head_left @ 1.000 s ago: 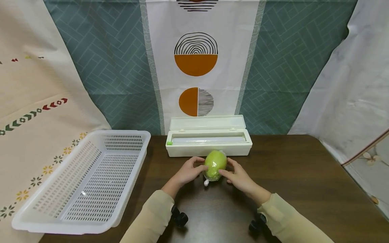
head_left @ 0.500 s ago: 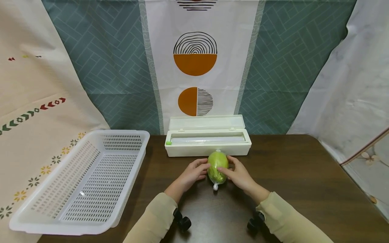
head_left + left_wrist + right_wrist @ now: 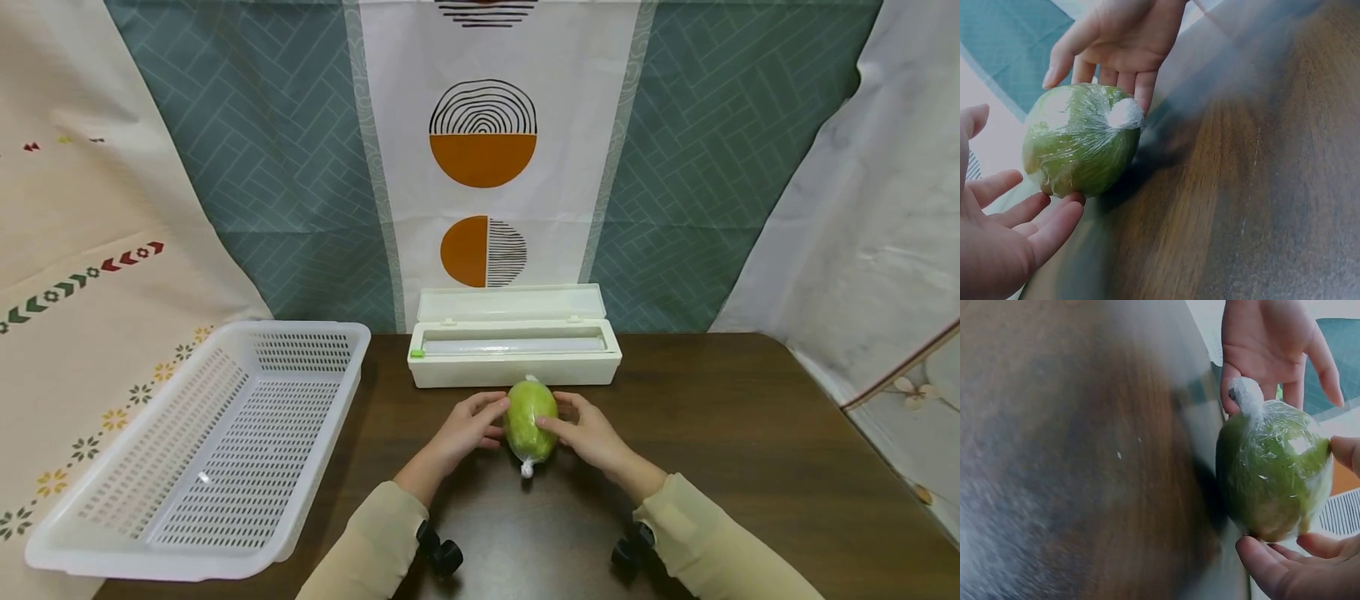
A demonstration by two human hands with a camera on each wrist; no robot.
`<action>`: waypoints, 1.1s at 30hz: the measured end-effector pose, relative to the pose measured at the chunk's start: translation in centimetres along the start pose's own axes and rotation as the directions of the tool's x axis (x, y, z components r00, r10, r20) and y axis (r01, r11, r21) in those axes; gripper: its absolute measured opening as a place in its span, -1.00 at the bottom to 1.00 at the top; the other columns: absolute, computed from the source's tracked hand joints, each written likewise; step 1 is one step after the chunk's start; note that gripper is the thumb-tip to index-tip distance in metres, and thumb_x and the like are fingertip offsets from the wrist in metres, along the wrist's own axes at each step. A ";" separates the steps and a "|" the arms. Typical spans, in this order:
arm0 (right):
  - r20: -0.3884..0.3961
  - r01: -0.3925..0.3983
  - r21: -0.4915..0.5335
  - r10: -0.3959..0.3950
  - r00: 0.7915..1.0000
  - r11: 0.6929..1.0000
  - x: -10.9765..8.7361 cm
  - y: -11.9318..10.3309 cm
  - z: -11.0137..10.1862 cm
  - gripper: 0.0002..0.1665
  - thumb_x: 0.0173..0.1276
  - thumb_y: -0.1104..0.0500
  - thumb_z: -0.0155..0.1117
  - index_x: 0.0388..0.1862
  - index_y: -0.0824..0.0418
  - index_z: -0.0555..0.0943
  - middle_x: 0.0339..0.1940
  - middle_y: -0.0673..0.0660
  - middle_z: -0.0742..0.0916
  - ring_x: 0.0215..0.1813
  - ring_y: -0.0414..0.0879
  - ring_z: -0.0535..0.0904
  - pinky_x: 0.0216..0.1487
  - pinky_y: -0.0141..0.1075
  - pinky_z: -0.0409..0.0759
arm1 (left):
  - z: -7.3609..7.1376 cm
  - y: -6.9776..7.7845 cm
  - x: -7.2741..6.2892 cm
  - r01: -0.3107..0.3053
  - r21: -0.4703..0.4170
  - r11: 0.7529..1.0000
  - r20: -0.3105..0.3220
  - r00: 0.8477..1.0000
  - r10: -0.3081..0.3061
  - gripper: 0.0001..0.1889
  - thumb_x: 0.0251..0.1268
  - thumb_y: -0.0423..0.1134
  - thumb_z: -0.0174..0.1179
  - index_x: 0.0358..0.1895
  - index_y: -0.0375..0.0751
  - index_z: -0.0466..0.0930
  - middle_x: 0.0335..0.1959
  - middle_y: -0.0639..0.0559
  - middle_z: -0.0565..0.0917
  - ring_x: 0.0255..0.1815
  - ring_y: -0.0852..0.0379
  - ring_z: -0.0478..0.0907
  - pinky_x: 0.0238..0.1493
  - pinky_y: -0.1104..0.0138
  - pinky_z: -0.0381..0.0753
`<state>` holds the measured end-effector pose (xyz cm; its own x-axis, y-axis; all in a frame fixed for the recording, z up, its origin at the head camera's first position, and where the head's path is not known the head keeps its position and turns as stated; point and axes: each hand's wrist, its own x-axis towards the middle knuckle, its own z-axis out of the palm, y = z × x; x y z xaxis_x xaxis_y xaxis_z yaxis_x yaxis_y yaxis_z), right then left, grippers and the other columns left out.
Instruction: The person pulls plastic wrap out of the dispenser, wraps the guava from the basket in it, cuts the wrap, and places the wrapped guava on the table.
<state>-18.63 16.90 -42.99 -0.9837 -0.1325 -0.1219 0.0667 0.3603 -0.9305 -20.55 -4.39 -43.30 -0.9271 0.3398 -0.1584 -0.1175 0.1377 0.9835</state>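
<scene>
A green fruit (image 3: 523,412), tightly wrapped in clear cling film, is between my two hands just in front of the cling film box. One twisted film end (image 3: 1125,114) points toward me; the other sticks out at the far side in the head view. My right hand (image 3: 592,437) grips the fruit, with thumb on its upper side and fingertips beneath, as the right wrist view shows. On the other side, my left hand (image 3: 461,429) has loosely spread fingers; some fingertips are at the fruit's side and the thumb (image 3: 974,119) stands apart from it.
Behind the fruit, a white cling film box (image 3: 517,371) stands with its lid (image 3: 512,304) raised and a film roll inside. To the left is a white perforated basket (image 3: 307,467). The dark wooden table (image 3: 712,433) extends right; patterned cloths (image 3: 675,167) hang around it.
The fruit has turned so its near twisted end points straight toward me, and its far end now shows. It shifted right, then back left. The left hand's fingers have loosened from it.
</scene>
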 end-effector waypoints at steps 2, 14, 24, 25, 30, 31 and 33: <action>0.001 -0.001 -0.017 0.001 1.000 1.000 0.0 -0.1 -0.1 -0.11 0.24 -0.07 0.31 0.40 0.31 0.20 0.33 0.38 0.43 0.30 0.20 0.41 -0.01 -0.12 0.62 | 0.1 0.0 0.0 0.001 0.011 1.000 -0.007 1.000 -0.001 -0.40 0.34 0.11 0.06 0.28 -0.23 0.36 0.21 -0.24 0.46 -0.12 -0.01 0.65 -0.13 0.16 0.67; 0.005 0.014 -0.050 -0.014 1.000 0.999 0.1 -0.2 -0.4 -0.10 0.24 -0.12 0.30 0.41 0.29 0.20 0.36 0.37 0.39 0.31 0.25 0.40 0.01 -0.10 0.61 | 0.2 0.0 0.1 -0.024 0.066 0.998 -0.042 0.999 0.027 -0.42 0.35 0.04 0.09 0.31 -0.23 0.35 0.25 -0.26 0.46 -0.06 -0.03 0.65 -0.12 0.16 0.66; 0.016 0.023 -0.037 -0.023 1.000 0.999 0.2 -0.1 0.0 -0.14 0.24 -0.08 0.31 0.39 0.29 0.24 0.31 0.35 0.45 0.30 0.21 0.41 0.00 -0.13 0.62 | 0.2 -0.2 -0.1 -0.021 0.020 1.000 0.002 1.000 0.021 -0.43 0.35 0.00 0.10 0.30 -0.28 0.35 0.24 -0.29 0.46 -0.08 -0.04 0.64 -0.10 0.12 0.66; 0.016 0.023 -0.038 -0.023 1.000 0.999 0.2 -0.1 0.1 -0.14 0.24 -0.08 0.31 0.39 0.29 0.25 0.31 0.35 0.46 0.30 0.21 0.41 0.00 -0.13 0.62 | 0.1 -0.2 -0.2 -0.019 0.019 1.000 0.000 1.000 0.019 -0.43 0.34 0.00 0.10 0.29 -0.28 0.36 0.22 -0.29 0.48 -0.09 -0.03 0.64 -0.11 0.13 0.66; 0.029 0.024 -0.025 -0.023 0.999 0.999 0.0 -0.2 0.3 -0.14 0.23 -0.05 0.33 0.38 0.31 0.25 0.29 0.35 0.47 0.30 0.21 0.41 0.01 -0.12 0.62 | -0.1 -0.2 -0.4 -0.009 0.019 1.000 -0.014 1.000 0.009 -0.45 0.32 0.01 0.13 0.23 -0.30 0.40 0.15 -0.27 0.53 -0.18 0.03 0.66 -0.17 0.15 0.68; 0.031 0.024 -0.023 -0.023 0.999 0.999 0.0 -0.2 0.4 -0.14 0.23 -0.05 0.33 0.38 0.32 0.25 0.29 0.36 0.47 0.29 0.21 0.42 0.01 -0.12 0.62 | -0.1 -0.2 -0.5 -0.010 0.019 1.000 -0.016 1.000 0.011 -0.45 0.31 0.01 0.14 0.23 -0.30 0.40 0.13 -0.27 0.54 -0.20 0.04 0.66 -0.19 0.16 0.68; 0.035 0.026 -0.022 -0.025 0.999 0.999 -0.1 -0.2 0.4 -0.13 0.23 -0.04 0.33 0.38 0.33 0.24 0.29 0.36 0.47 0.29 0.21 0.42 0.01 -0.12 0.62 | -0.2 -0.2 -0.6 -0.008 0.019 1.000 -0.023 1.000 0.009 -0.46 0.30 0.00 0.14 0.21 -0.31 0.41 0.11 -0.26 0.55 -0.23 0.06 0.66 -0.22 0.17 0.69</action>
<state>-18.46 16.47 -42.95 -0.9786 -0.1735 -0.1104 0.0375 0.3773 -0.9254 -20.06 -4.75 -43.42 -0.9358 0.3199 -0.1478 -0.1029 0.1529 0.9829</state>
